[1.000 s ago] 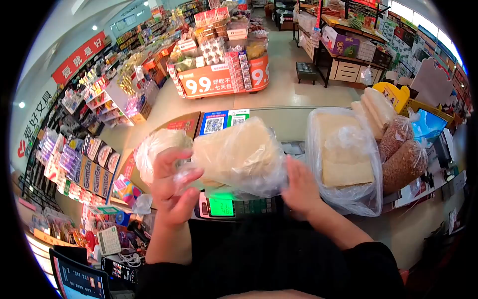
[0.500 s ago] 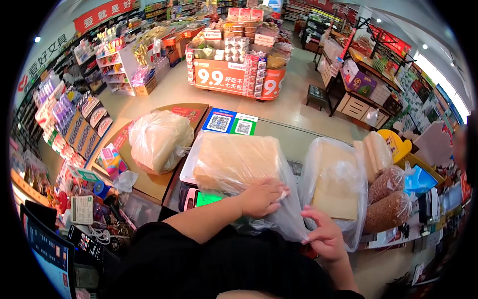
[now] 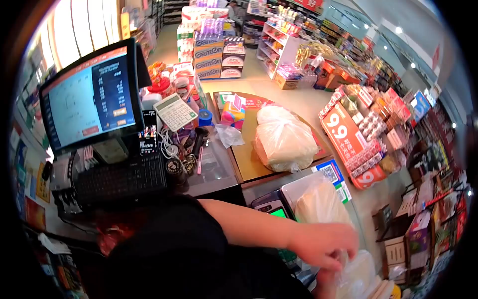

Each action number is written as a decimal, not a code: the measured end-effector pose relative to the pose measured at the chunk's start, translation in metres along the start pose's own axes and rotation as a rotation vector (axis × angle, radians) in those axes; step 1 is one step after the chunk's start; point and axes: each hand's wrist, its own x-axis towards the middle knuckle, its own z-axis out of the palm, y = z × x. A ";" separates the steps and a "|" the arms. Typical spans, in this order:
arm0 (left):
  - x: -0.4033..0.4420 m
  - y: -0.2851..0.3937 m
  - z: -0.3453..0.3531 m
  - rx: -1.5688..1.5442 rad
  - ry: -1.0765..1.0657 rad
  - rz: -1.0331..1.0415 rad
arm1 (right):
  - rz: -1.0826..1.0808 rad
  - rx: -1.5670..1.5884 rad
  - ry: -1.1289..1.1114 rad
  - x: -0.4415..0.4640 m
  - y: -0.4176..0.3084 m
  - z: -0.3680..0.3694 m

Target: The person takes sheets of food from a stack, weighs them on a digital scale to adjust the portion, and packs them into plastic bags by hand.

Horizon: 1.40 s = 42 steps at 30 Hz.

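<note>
A clear plastic bag (image 3: 321, 204) with a beige, slab-like food block inside lies on the weighing scale (image 3: 294, 188). My left hand (image 3: 326, 244) reaches across its near end, fingers curled closed on a bit of the clear plastic. Just below, my right hand (image 3: 326, 284) shows only in part at the bottom edge; its fingers are hidden or blurred. A second bag of pale slabs (image 3: 361, 276) lies beside my hands. Beyond the scale, a knotted bag of similar beige food (image 3: 284, 142) sits on the brown counter board (image 3: 246, 154).
To the left stand a checkout monitor (image 3: 92, 97) and a black keyboard (image 3: 119, 177). A calculator (image 3: 175, 112), cables and small items crowd the counter. QR code cards (image 3: 334, 178) lie by the scale. An orange display bin (image 3: 343, 134) stands beyond.
My view has swung left, bringing the monitor and keyboard into sight. My left hand has moved from lying on the bag to closing on plastic near my right hand.
</note>
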 end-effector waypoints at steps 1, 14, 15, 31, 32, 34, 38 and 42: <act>-0.007 -0.004 -0.007 0.016 0.141 -0.130 | -0.025 0.034 0.000 -0.004 -0.002 -0.006; -0.036 -0.089 0.014 -0.408 -0.063 -0.328 | -0.265 -0.811 -0.052 0.010 -0.046 -0.009; -0.036 -0.094 0.014 -0.497 -0.102 -0.505 | -0.417 -1.017 -0.029 0.014 -0.049 -0.009; -0.004 -0.066 -0.001 -0.757 -0.280 -1.088 | -0.874 -1.225 0.299 0.029 -0.009 -0.035; -0.002 -0.068 0.001 -0.709 -0.287 -1.070 | -0.878 -1.229 0.290 0.029 -0.013 -0.034; 0.000 -0.074 0.003 -0.600 -0.259 -1.035 | -0.890 -1.236 0.273 0.030 -0.023 -0.030; -0.024 -0.110 0.014 -0.056 -0.094 -0.658 | -0.822 -1.254 0.287 0.022 -0.011 -0.042; -0.051 -0.139 -0.009 0.480 0.115 -0.370 | -0.596 -1.224 0.283 0.000 0.017 -0.071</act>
